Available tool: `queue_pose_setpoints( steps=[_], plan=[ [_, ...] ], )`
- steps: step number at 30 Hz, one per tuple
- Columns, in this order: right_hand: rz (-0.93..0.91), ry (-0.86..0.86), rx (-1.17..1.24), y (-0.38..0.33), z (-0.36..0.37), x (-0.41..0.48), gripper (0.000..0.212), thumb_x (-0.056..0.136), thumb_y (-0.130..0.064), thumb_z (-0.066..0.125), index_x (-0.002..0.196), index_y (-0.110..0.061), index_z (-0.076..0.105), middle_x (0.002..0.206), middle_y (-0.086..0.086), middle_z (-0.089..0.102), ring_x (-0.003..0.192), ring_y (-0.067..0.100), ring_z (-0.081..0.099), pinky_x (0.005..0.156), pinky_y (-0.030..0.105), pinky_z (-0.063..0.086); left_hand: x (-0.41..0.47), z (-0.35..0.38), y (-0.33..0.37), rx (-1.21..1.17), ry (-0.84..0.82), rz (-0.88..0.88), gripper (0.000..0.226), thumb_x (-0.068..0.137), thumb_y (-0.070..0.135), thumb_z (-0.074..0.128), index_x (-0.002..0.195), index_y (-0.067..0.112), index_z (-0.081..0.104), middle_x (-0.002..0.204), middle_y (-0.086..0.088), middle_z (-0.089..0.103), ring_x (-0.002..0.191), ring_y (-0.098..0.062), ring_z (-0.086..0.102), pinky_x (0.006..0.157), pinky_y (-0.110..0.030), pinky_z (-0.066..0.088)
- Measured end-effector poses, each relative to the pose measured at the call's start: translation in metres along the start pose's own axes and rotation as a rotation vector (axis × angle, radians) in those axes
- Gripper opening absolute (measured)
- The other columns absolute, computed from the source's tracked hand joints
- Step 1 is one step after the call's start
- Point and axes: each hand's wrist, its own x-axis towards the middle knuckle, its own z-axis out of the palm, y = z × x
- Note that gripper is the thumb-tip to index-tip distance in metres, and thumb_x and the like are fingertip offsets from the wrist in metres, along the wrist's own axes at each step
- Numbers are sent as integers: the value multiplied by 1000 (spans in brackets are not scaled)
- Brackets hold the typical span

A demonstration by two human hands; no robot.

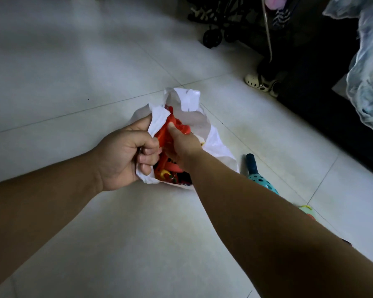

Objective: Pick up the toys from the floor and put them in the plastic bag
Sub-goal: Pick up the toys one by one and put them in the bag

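Note:
A white plastic bag (pixel 215 143) lies on the pale tiled floor in mid-frame, its mouth towards me. My left hand (pixel 123 151) grips the bag's near-left rim in a fist. My right hand (pixel 181 145) reaches into the mouth and holds a red plastic toy (pixel 177 123) that sits half inside the bag. More red, yellow and dark toys (pixel 170 173) show inside the opening. A teal perforated toy with a dark handle (pixel 261 179) lies on the floor just right of the bag, partly hidden by my right forearm.
A small green and orange toy (pixel 307 210) peeks out beside my right forearm. A white perforated shoe (pixel 258 81) lies by dark furniture (pixel 323 82) on the right. A black stroller (pixel 220 24) stands at the back. Light blue fabric (pixel 368 61) hangs at right.

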Motion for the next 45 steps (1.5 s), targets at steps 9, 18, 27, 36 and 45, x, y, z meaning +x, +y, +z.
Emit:
queue_pose_setpoints(
  steps=[9, 18, 27, 36, 45],
  plan=[
    [-127, 201, -934, -7, -72, 8, 84, 88, 1, 41, 150, -38, 0, 158, 2, 21, 120, 23, 49, 60, 22, 43, 2, 6, -1, -37, 1, 20, 60, 72, -1, 44, 88, 50, 71, 52, 4, 30, 40, -5, 28, 38, -15, 24],
    [-393, 152, -1281, -15, -146, -29, 81, 88, 10, 37, 150, -35, 12, 157, -1, 26, 130, 19, 43, 104, 23, 33, 5, 15, -17, 4, 141, 61, 80, 66, 6, 46, 136, 43, 45, 50, 6, 32, 38, -4, 30, 38, -15, 26],
    [53, 34, -1538, 128, -234, -106, 83, 85, -37, 64, 151, -25, 15, 153, 3, 30, 137, 22, 33, 110, 36, 35, 3, 31, -23, 42, 116, 48, 64, 68, 5, 45, 113, 49, 57, 49, 6, 28, 36, -3, 27, 36, -15, 27],
    [226, 217, -1332, 132, -243, -107, 44, 83, -30, 62, 123, -18, 48, 113, 3, 62, 95, 18, 58, 77, 29, 48, 6, 39, -27, 38, 136, 46, 64, 77, 0, 43, 116, 48, 59, 51, 6, 29, 36, -3, 27, 37, -15, 25],
    [-525, -101, -813, -31, -134, -158, 62, 70, -30, 80, 118, -36, 43, 101, -26, 56, 91, -10, 57, 71, 4, 44, 11, 38, -15, 4, 158, 31, 70, 85, -7, 28, 106, 53, 59, 50, 5, 29, 34, -3, 25, 35, -16, 23]
  ],
)
